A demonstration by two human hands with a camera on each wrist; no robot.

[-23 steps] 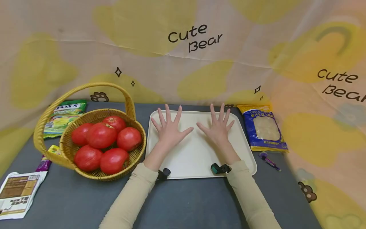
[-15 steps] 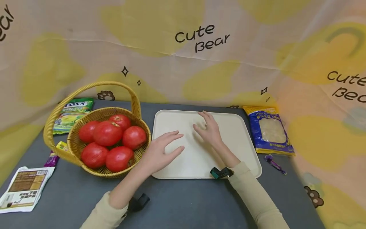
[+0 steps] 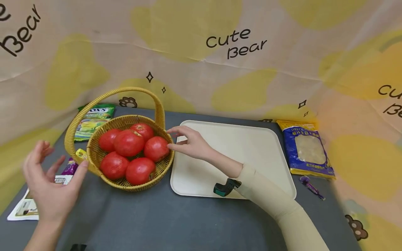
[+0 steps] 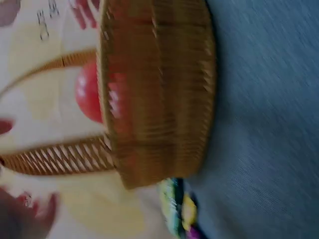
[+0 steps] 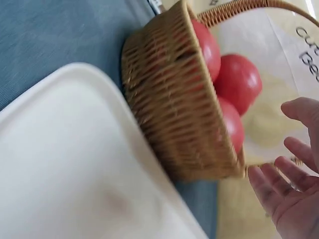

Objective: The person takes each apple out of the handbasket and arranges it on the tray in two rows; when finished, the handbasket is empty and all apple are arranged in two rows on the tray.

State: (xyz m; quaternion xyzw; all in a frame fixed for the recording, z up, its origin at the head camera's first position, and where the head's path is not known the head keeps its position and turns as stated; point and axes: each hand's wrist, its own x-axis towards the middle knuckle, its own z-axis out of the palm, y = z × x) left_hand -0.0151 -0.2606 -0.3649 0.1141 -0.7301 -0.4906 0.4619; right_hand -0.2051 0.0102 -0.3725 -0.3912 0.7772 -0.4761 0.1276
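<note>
A yellow wicker basket [image 3: 132,188] with a tall arched handle [image 3: 78,122] holds several round red fruits [image 3: 128,143], whose exact kind I cannot tell. My left hand [image 3: 51,184] is in the air left of the basket, fingers loosely bent and thumb spread, holding nothing. On the other side, my right hand [image 3: 193,143] reaches over the tray's left edge, thumb and fingers apart, fingertips close to the basket's right rim. In the right wrist view that hand [image 5: 294,184] is at the rim; contact is unclear. The left wrist view is blurred, with the basket wall [image 4: 164,89] large in it.
A white tray [image 3: 226,167] lies right of the basket. Beyond it are a blue-and-yellow bag [image 3: 309,148] and a purple wrapped candy [image 3: 311,188]. A green snack bag [image 3: 94,122], a purple packet [image 3: 69,167] and a white pouch [image 3: 26,209] lie at the left.
Both hands were spread above the tray. The left hand has swung left past the basket; the right has moved left to the basket's right rim. The head view has turned left.
</note>
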